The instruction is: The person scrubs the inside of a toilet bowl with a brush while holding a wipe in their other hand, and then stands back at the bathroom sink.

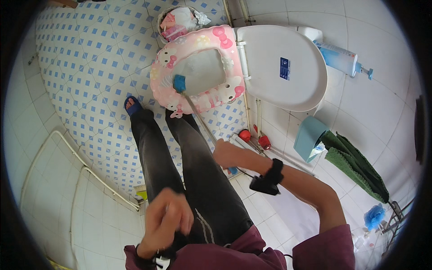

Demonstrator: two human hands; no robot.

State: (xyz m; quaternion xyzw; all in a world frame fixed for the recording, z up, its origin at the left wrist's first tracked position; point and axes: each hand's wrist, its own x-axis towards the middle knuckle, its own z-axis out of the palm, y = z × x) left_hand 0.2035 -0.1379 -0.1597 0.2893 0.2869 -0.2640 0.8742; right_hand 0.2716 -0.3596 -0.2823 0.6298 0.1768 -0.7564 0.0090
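My right hand [228, 154] is closed around the long grey stick of a toilet brush [199, 112]; its blue end pokes out below my fist. The blue brush head is at the inner left rim of a pink cartoon-patterned seat cover [161, 72] on the toilet. Inside the ring the pale bowl [204, 67] shows. My left hand [168, 216], blurred, hangs in front of my thigh with its fingers curled and nothing visible in them. The white toilet lid [281, 49] is raised to the right.
A waste basket [160, 21] with paper and wrappers stands beyond the toilet. At right are a blue pump bottle [339, 58], a teal wall box [308, 135] and a green towel [355, 164]. A red brush [264, 142] sits by the wall; a white rail [72, 148] runs at left.
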